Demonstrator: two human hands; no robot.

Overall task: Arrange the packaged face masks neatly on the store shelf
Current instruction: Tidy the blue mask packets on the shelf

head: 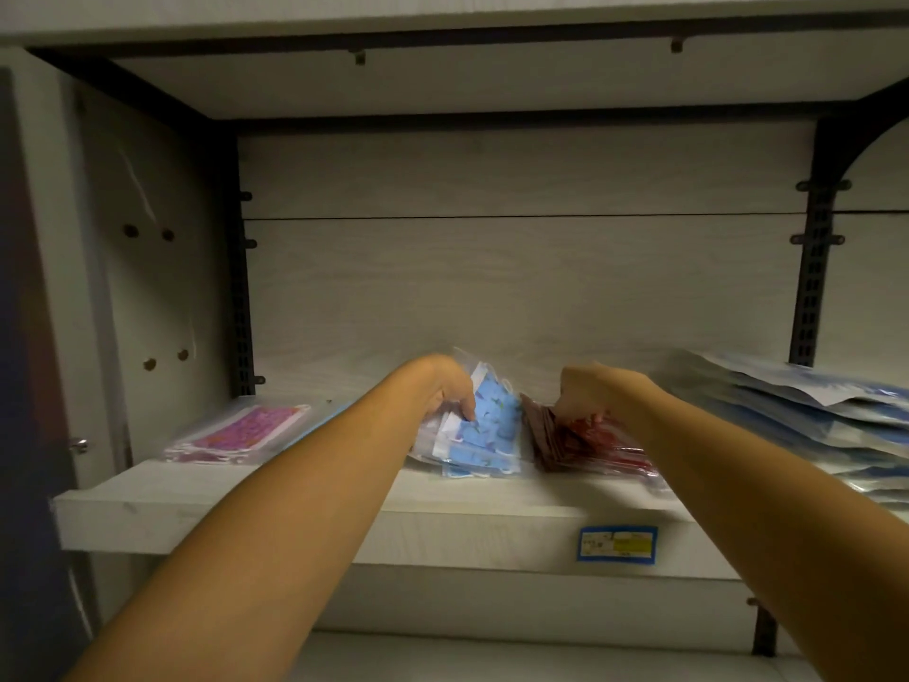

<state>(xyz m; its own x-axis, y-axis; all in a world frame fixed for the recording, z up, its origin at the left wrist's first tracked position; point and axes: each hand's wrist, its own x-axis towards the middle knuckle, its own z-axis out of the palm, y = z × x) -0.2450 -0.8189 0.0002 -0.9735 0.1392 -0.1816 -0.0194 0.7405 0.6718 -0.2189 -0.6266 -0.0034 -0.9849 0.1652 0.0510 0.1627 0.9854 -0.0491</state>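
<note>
Both my arms reach onto a pale wooden shelf (305, 504). My left hand (445, 386) grips a bundle of clear-packed blue patterned face masks (484, 433), tilted up off the board. Just to the right, my right hand (597, 391) presses its fingers down on a stack of dark red packaged masks (585, 447) lying on the shelf. A flat pile of pink patterned masks (241, 433) lies apart at the left end.
A tall stack of blue and white packets (806, 420) fills the right end. A blue price label (617, 544) sits on the front edge. Dark slotted uprights (811, 283) flank the back panel, and another shelf board (442, 81) hangs above.
</note>
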